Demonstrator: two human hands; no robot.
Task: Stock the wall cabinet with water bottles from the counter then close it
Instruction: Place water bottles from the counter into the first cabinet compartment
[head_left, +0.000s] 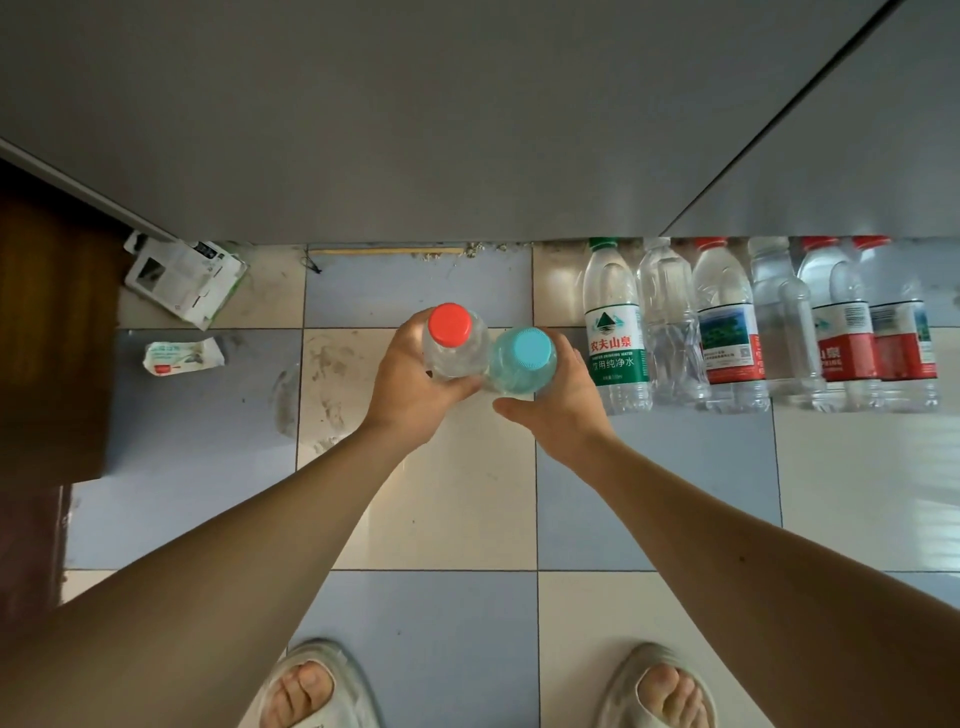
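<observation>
Between my two grips: left hand (410, 384) wraps the red-capped bottle (453, 340), right hand (558, 400) the blue-capped bottle (522, 364), touching, upright; carrying step, next likely lifting both up into the cabinet.

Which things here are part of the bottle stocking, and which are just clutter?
Job:
red-capped bottle in left hand
blue-capped bottle in right hand
row of bottles on the right
grey cabinet panels

Lying about:
cardboard box
crumpled wrapper
stick
</observation>
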